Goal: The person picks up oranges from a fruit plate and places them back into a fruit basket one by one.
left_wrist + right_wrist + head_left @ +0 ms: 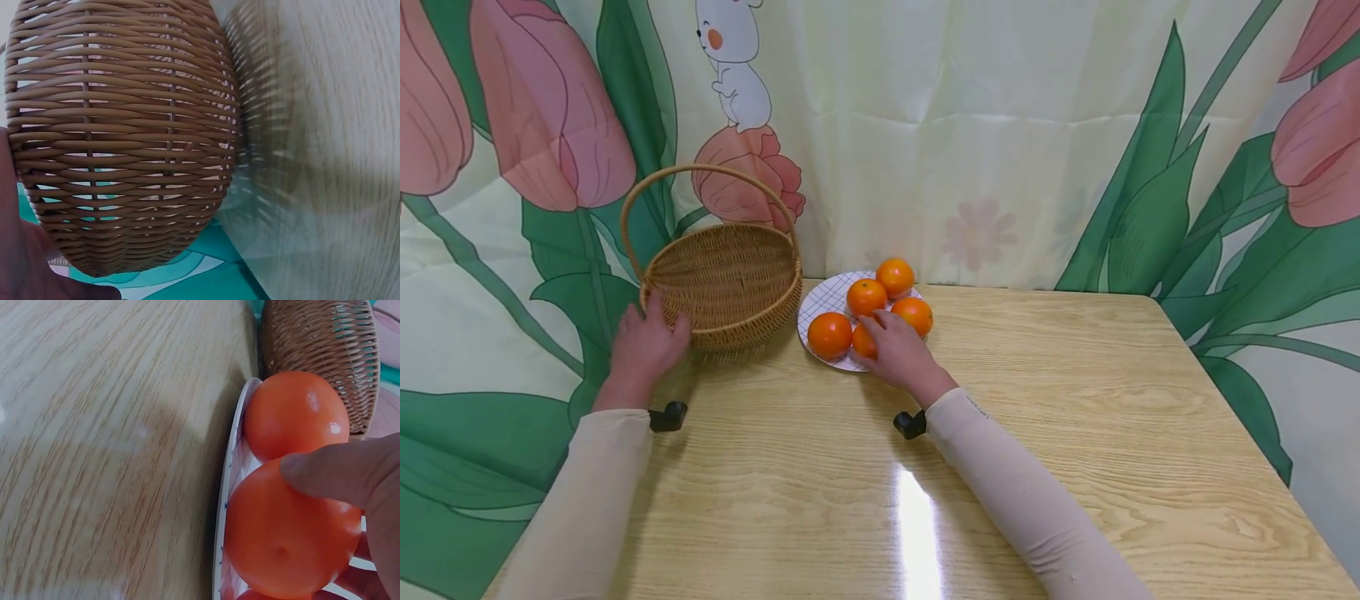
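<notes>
A brown wicker basket (722, 279) with a tall arched handle stands at the back left, its opening facing the camera. My left hand (651, 337) grips the basket's near left rim; in the left wrist view part of that hand (31, 256) lies along the basket's woven side (125, 125). My right hand (898, 350) holds an orange (287, 531) at the front of a white plate (820, 304) with a checked pattern. The thumb (337, 472) lies on top of this orange, and fingers reach round its far side. Several other oranges (830, 336) surround it on the plate.
The light wooden table (1112, 417) extends toward me and to the right. A curtain (1000, 150) printed with tulips hangs behind its back edge. A black wrist mount (912, 425) shows below the right hand, another (668, 417) beside the left wrist.
</notes>
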Action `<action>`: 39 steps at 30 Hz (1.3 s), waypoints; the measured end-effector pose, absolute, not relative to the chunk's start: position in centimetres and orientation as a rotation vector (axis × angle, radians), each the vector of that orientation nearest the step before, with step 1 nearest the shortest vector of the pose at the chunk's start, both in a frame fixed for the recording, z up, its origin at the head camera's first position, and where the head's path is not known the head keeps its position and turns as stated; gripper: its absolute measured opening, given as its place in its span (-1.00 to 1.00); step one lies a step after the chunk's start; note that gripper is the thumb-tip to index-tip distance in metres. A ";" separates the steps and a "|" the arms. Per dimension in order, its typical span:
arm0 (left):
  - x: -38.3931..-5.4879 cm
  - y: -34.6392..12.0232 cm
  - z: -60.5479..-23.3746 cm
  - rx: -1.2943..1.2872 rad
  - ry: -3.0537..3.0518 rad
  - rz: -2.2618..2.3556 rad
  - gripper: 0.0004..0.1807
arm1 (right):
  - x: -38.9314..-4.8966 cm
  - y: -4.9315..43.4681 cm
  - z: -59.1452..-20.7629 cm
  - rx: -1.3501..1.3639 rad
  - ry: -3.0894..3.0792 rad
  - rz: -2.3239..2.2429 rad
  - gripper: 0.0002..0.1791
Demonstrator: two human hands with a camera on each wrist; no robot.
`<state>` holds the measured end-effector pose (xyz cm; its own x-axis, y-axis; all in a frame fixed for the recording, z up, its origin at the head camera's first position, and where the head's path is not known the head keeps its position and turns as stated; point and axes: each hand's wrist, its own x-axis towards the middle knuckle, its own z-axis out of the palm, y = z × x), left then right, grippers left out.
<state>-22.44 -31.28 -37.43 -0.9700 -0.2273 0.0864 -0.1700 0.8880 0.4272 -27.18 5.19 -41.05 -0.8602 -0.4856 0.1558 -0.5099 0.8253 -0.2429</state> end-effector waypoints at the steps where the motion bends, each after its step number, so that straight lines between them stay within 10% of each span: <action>1: -22.4 -31.3 -37.5 0.315 -2.928 -0.654 -0.17 | -27.2 5.2 -41.0 0.795 -2.920 0.429 -0.25; 39: -22.3 -31.0 -38.5 0.361 -2.834 -0.827 -0.12 | -28.2 3.8 -36.8 0.908 -2.624 0.601 -0.30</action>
